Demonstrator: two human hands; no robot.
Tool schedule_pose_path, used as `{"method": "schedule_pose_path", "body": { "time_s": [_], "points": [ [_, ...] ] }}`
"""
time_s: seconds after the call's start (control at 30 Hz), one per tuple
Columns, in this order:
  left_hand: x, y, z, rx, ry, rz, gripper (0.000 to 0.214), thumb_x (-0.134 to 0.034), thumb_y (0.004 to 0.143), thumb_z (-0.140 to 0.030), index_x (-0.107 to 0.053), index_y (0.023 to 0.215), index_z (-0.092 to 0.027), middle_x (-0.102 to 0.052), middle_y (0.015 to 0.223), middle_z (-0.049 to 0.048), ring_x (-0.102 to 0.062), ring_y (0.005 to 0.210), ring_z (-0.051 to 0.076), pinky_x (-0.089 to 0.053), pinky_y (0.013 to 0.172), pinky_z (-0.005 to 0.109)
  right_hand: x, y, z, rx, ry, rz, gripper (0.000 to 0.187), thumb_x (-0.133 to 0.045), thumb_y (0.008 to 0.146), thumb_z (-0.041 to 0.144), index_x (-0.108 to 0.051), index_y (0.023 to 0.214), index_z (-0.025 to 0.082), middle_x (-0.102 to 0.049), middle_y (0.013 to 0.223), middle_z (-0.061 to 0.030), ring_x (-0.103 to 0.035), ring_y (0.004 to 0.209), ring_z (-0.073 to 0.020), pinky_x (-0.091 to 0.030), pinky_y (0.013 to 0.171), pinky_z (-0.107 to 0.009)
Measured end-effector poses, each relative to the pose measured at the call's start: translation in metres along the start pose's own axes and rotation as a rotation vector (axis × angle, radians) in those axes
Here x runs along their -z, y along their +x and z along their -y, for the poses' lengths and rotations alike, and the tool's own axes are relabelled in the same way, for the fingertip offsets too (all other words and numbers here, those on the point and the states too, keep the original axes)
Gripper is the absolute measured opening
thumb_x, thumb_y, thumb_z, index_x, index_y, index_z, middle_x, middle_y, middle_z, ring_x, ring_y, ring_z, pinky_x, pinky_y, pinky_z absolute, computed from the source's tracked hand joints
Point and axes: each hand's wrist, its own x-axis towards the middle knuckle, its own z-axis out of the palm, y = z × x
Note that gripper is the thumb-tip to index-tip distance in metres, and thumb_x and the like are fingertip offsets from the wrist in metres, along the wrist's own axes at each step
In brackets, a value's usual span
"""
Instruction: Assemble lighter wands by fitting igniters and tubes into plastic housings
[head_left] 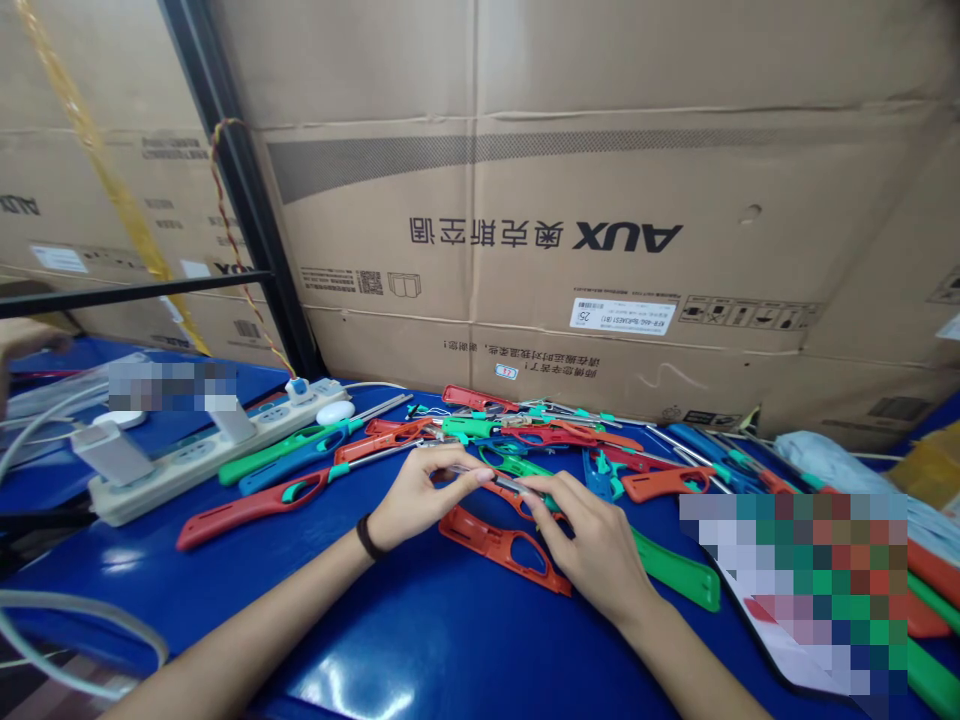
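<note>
My left hand [421, 496], with a dark band at the wrist, is closed in a pinch on a thin silver-and-dark lighter part [507, 484]. My right hand [597, 540] pinches the same part from the other side. Fingers cover much of it. Just below them lies an orange lighter shell half [487, 542] with an oval trigger hole, touching or close to my right fingers. A green lighter handle piece [679, 572] extends from behind my right hand. To the left rests a red long-necked gas lighter [255, 508] with a green trigger.
Several lighters and loose parts [555, 434] are heaped along a cardboard box [480, 300]. A white power strip [187, 462] with chargers stands left beside a black metal post [259, 200]. Another person's hand [22, 340] shows far left. A partly blurred pad [795, 640] lies right.
</note>
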Motion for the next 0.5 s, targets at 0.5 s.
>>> {"method": "schedule_pose_path", "body": {
  "time_s": [0.5],
  "points": [
    [-0.0049, -0.0010, 0.0018, 0.125, -0.099, 0.009, 0.033, -0.064, 0.080, -0.045, -0.071, 0.070, -0.014, -0.067, 0.064, 0.0032, -0.056, 0.055, 0.012, -0.044, 0.053, 0.021, -0.0019, 0.0009, -0.0008, 0.004, 0.000, -0.001, 0.019, -0.045, 0.095, 0.030, -0.063, 0.099, 0.023, -0.071, 0.090, -0.0022, -0.068, 0.079, -0.0154, -0.053, 0.069, -0.023]
  ]
}}
